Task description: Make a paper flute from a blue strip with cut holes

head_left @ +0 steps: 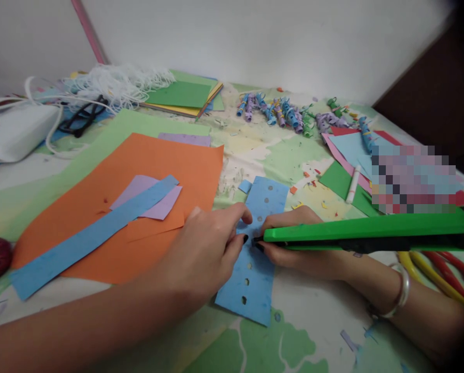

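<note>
A blue paper strip lies at the middle of the table, with a row of small holes at its near end and grey round marks at its far end. My left hand rests on the strip's left side, index finger bent and thumb apart from it. My right hand is closed around a green-and-black utility knife. The knife's tip is down at the row of marks, close to my left thumb; my fingers hide the blade.
Left lie orange paper, a purple piece and a long blue strip. Behind are white string, black glasses, a paper stack and several paper rolls. Right are a white marker and yellow and red handles.
</note>
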Tool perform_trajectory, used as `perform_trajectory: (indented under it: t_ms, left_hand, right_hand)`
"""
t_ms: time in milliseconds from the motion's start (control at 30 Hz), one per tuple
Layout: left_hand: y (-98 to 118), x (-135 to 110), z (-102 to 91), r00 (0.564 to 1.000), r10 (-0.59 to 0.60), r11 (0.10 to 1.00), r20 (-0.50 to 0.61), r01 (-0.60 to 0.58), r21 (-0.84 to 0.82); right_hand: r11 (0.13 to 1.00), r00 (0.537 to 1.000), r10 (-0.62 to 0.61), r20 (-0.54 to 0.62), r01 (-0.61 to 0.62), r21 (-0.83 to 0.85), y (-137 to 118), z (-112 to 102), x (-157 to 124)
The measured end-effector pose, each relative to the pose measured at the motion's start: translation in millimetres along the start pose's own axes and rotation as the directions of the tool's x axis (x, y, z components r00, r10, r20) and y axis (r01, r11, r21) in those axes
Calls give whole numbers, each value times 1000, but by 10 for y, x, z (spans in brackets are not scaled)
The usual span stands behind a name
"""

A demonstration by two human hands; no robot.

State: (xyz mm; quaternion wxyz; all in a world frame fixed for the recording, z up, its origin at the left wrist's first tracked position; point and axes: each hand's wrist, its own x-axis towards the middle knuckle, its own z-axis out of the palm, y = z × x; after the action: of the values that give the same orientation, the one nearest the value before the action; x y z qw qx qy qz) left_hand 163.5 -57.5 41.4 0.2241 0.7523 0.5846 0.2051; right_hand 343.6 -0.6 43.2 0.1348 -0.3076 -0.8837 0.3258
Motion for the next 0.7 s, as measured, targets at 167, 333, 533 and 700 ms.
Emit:
perform_trajectory:
  t_ms: [167,333,533,700]
  left_hand:
    - [3,4,-15,1000,3,1000,12,-3,0]
    - [6,-4,-11,1000,-19,1000,19,19,-7]
    - [4,6,-9,1000,-17,1000,21,18,-11]
    - [8,3,-10,1000,-7,1000,26,7,1]
  right_hand:
    - [997,998,65,-13,-65,39,-29,-7,-13]
    - [988,992,121,37,-124,93,-35,-41,-34]
    - [988,991,120,50,-124,89,-6,-36,-33]
    - [995,997,71,18,-72,64,-33,-10,-22]
